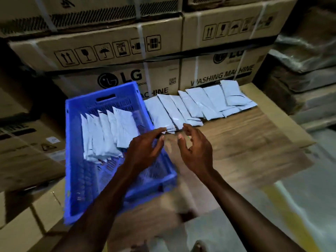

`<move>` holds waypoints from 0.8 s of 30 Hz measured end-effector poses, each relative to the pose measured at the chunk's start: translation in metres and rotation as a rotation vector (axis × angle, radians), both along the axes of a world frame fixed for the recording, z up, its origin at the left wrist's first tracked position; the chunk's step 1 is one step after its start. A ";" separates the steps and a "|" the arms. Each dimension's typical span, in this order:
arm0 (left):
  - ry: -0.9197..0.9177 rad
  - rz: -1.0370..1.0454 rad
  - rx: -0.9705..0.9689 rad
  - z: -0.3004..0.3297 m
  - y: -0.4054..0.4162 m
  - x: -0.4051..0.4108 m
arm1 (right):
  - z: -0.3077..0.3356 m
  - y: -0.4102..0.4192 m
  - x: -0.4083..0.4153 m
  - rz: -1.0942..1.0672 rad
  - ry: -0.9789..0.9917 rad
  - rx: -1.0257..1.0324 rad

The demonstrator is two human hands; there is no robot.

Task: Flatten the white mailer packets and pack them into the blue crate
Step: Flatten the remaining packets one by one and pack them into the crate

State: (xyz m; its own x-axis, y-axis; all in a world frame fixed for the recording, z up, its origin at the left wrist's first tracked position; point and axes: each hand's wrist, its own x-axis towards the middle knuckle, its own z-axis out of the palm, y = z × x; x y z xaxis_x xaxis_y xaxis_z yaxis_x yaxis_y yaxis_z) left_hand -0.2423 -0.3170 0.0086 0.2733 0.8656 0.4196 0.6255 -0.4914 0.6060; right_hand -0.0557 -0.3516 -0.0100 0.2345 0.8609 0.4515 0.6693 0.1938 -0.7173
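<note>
The blue crate (pixel 76 160) stands on a cardboard surface at the left, with several white mailer packets (pixel 107 131) leaning in a row inside its far half. To its right, several more white packets (pixel 196 104) lie overlapped in a row on the cardboard. My left hand (pixel 145 150) hovers over the crate's right wall, its fingertips pinching the near end of the leftmost packet (pixel 163 115) of that row. My right hand (pixel 196 148) is beside it with fingers loosely curled, fingertips at the same packet's near edge; whether it grips is unclear.
Stacked LG washing machine cartons (pixel 127 51) form a wall right behind the crate and packets. The cardboard work surface (pixel 254 135) extends to the right and ends at an edge near the floor. More cartons (pixel 23 148) sit at the left.
</note>
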 end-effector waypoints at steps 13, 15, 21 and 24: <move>0.180 -0.102 -0.135 -0.034 0.025 0.153 | -0.031 0.006 0.146 -0.066 -0.152 -0.035; 0.195 -0.121 -0.158 -0.046 0.043 0.166 | -0.040 0.021 0.166 -0.071 -0.200 -0.077; 0.220 -0.205 -0.133 -0.060 0.096 0.210 | -0.060 0.064 0.224 -0.115 -0.338 -0.182; 0.301 -0.276 -0.103 -0.060 0.123 0.228 | -0.062 0.086 0.247 -0.167 -0.355 -0.225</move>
